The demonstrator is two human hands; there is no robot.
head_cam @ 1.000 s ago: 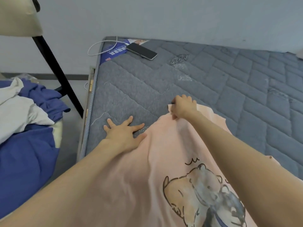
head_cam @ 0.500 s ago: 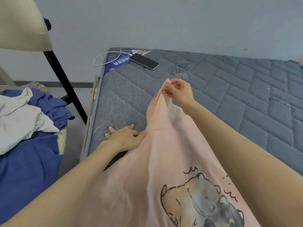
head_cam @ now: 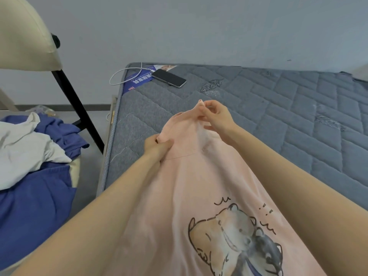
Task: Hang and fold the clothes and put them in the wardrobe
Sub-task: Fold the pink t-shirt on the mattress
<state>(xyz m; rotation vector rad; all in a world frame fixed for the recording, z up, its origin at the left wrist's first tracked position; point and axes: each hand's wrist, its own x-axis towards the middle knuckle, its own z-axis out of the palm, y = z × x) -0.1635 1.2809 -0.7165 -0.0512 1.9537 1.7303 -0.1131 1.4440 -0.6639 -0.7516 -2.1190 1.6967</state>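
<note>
While a heap of blue clothes [head_cam: 33,200] and a white garment [head_cam: 22,148] lies at far left, below a cream chair [head_cam: 25,36] with a black leg, a person works on a pink shirt [head_cam: 179,186] at the edge of a grey quilted mattress [head_cam: 288,120]. A white cable [head_cam: 119,74] loops off the mattress's far left corner, beside a blue leaflet [head_cam: 137,80], and a dark phone [head_cam: 169,78] lies face up partly on that leaflet, well apart from the shirt.

Just right of the mattress edge, the left hand [head_cam: 157,149] pinches one corner of the shirt's far end, thumb on top and fingers curled under the cloth. The shirt runs from that far end back toward the camera, between both bare forearms, with a cartoon bear print [head_cam: 235,236] near the bottom of the frame. A seam crosses the cloth just below the left hand's grip.

Farther right and farther away, the right hand [head_cam: 217,116] pinches the other corner between thumb and fingertips and holds it raised above the mattress, so the edge between the two hands is held off the surface. Behind everything stands a plain pale wall [head_cam: 219,26].
</note>
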